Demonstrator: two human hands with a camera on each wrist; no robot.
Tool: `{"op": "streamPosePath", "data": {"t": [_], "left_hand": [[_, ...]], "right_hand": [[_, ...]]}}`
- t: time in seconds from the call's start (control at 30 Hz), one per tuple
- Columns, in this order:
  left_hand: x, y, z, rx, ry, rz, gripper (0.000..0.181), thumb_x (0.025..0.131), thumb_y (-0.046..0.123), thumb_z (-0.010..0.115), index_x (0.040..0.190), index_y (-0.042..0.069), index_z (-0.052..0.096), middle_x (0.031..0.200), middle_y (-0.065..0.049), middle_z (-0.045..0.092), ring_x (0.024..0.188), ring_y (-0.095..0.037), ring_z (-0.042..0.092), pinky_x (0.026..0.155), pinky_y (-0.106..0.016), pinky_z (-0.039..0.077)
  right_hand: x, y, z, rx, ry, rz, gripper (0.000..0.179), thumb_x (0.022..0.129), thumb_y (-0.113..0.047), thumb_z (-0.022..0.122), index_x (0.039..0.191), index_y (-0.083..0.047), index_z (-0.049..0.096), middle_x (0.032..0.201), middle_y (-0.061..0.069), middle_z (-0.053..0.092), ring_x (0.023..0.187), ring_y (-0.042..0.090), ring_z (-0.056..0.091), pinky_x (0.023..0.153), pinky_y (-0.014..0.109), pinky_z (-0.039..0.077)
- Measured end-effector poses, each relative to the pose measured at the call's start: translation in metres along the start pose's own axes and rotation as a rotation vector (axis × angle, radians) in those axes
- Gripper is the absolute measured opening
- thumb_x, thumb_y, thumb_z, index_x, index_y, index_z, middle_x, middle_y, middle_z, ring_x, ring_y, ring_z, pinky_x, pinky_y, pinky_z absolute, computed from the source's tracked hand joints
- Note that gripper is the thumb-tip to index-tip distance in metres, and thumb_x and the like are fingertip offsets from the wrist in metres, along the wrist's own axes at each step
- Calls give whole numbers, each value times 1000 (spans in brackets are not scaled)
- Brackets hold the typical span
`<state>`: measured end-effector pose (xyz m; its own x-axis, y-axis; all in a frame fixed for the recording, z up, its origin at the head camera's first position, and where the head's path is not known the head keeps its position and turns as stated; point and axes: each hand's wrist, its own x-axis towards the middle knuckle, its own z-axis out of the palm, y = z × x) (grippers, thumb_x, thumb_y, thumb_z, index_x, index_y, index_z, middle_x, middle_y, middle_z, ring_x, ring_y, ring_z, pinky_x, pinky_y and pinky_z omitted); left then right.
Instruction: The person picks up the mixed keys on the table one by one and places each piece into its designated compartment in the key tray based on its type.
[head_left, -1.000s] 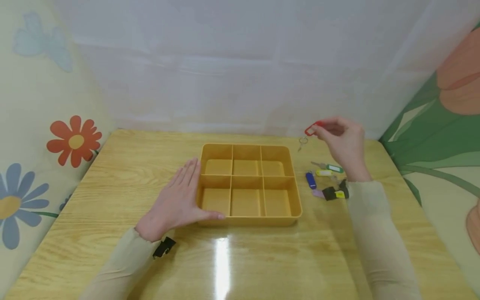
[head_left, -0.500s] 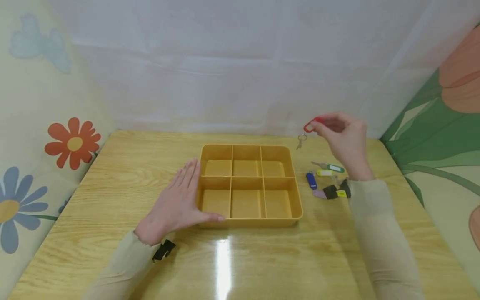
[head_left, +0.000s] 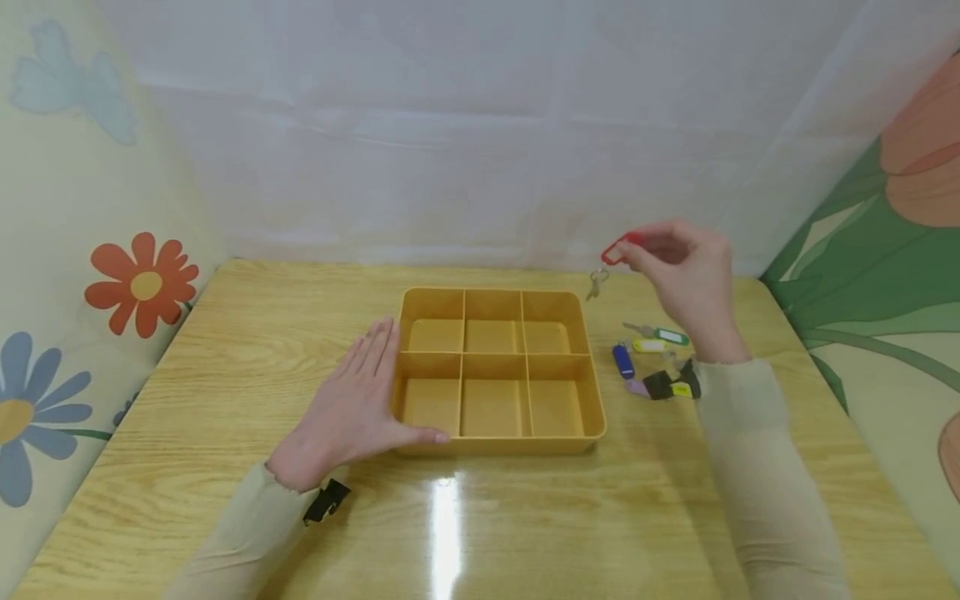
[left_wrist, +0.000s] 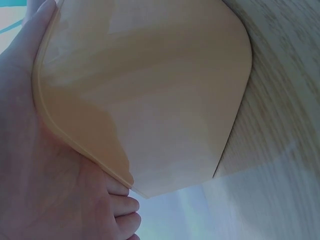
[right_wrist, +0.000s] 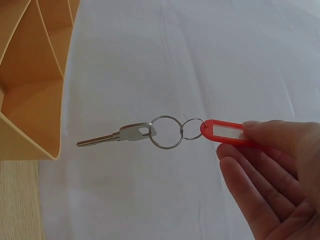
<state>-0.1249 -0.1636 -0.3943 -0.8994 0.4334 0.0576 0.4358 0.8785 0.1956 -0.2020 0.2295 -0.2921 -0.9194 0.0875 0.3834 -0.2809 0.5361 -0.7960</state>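
Note:
My right hand [head_left: 690,279] pinches a red key tag [right_wrist: 225,131] between thumb and fingers, held up behind and right of the organizer box. From the tag hang two linked rings and a silver key [right_wrist: 120,135]. In front of me sits a yellow organizer box [head_left: 495,445] with two rows of three compartments, all bare inside. My left hand [head_left: 348,408] rests against the box's left end, fingers straight along the side and thumb along the front rim. The left wrist view shows the box's outer wall [left_wrist: 165,100] beside that palm.
Right of the box lie key tags: a blue tag [head_left: 623,361], a green tag [head_left: 671,336], a yellow tag [head_left: 649,345] and a purple tag [head_left: 637,387]. A black strap piece [head_left: 658,385] overlaps them. White cloth [head_left: 375,167] closes the back; flowered panels flank the wooden table [head_left: 247,350].
My right hand has lifted slightly and drifted left, bringing the red tag and its dangling key closer to the box. The left hand stays against the box.

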Motion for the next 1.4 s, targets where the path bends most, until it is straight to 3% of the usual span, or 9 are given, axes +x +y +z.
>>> {"op": "streamPosePath", "data": {"t": [0.5, 1.2, 1.4], "left_hand": [[0, 0, 0, -2, 5, 2, 149, 66, 99, 48, 160, -4, -4, 166, -19, -11, 154, -31, -5, 124, -45, 4], [-1, 1, -2, 6, 18, 9, 147, 68, 97, 51, 160, -4, -4, 166, -20, -7, 153, -35, 0, 124, -47, 7], [-1, 1, -2, 2, 21, 13, 146, 69, 97, 51, 160, -5, -2, 166, -20, -8, 153, -36, 1, 124, -48, 8]], "right_hand": [[-2, 1, 7, 77, -16, -10, 24, 89, -21, 82, 108, -6, 77, 100, 5, 76, 84, 18, 72, 76, 25, 60], [-7, 7, 16, 74, -43, -33, 23, 89, -20, 82, 105, -5, 76, 98, 6, 76, 82, 17, 71, 73, 24, 59], [-9, 7, 19, 68, -69, -8, 24, 90, -23, 81, 106, -6, 76, 98, 6, 76, 83, 18, 71, 73, 25, 60]]}}
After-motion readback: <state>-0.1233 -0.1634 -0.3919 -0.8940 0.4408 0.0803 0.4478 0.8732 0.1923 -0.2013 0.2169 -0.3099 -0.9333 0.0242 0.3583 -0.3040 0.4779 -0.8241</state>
